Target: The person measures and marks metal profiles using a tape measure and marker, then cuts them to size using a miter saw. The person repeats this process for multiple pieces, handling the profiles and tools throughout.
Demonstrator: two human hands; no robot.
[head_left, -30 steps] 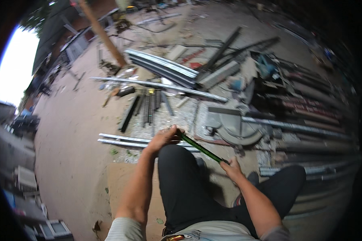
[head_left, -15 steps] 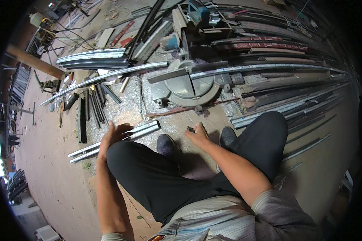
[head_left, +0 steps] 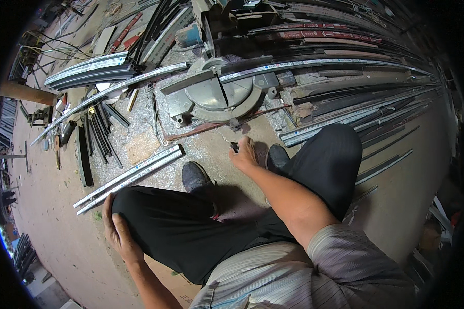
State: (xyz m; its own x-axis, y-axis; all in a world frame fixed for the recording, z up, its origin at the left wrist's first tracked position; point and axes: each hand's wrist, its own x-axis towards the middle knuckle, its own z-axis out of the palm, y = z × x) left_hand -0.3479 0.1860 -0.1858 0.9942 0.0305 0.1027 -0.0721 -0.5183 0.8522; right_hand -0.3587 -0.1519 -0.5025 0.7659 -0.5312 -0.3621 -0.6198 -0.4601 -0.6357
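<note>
The person is squatting on a dusty workshop floor (head_left: pixel 51 242), looking down over their own knees in black trousers. The right hand (head_left: pixel 245 154) is reaching forward to the ground just in front of the right shoe (head_left: pixel 277 157), its fingers curling around a small dark object (head_left: pixel 234 147) that is sticking out at the fingertips; what that object is cannot be told, as it is too small and partly covered. It is lying or being held just below the base of a mitre saw (head_left: pixel 216 92), whose round grey turntable is sitting among metal shavings, with a long aluminium profile (head_left: pixel 314 63) lying across its fence. The left hand (head_left: pixel 117 229) is resting flat on the outside of the left knee (head_left: pixel 144 206), fingers loosely spread along the cloth and gripping nothing. The left shoe (head_left: pixel 195 176) is standing between the knees, near the right hand. To the left of it, a pair of pale aluminium strips (head_left: pixel 131 174) is lying slantwise on the floor, and beyond them short dark bar offcuts (head_left: pixel 100 131) are fanning out. More long metal profiles (head_left: pixel 355 110) are stacked at the right.
</note>
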